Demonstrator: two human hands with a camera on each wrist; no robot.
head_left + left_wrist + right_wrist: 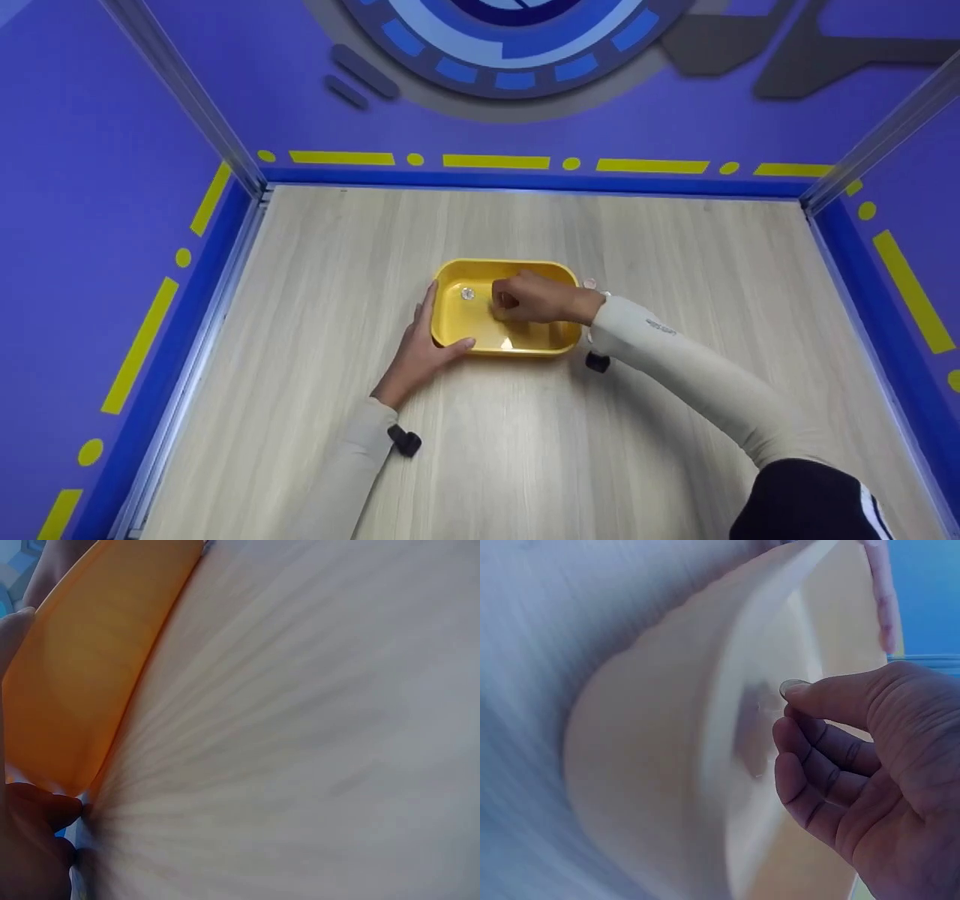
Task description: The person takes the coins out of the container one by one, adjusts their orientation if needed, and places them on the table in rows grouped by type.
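A yellow rectangular box point(487, 350) with rounded corners stands open-topped on the table. My left hand point(422, 346) grips its near left corner, thumb along the near rim and fingers against the left side. Over the inside of the box, my right hand point(534, 297) pinches a small clear disc point(793, 687) between thumb and index finger, the other fingers curled. A small clear, shiny round piece point(467, 294) lies on the box floor, left of the right hand. Beyond the right end of the box lies a small pinkish round piece point(589, 283), with another partly hidden by the right wrist.
The wooden-topped table point(337, 262) is bordered by blue-purple panels point(480, 135) at the back and both sides, with metal rails at the corners. A black wrist-camera mount point(405, 441) sits at the left cuff, another point(598, 362) below the right cuff.
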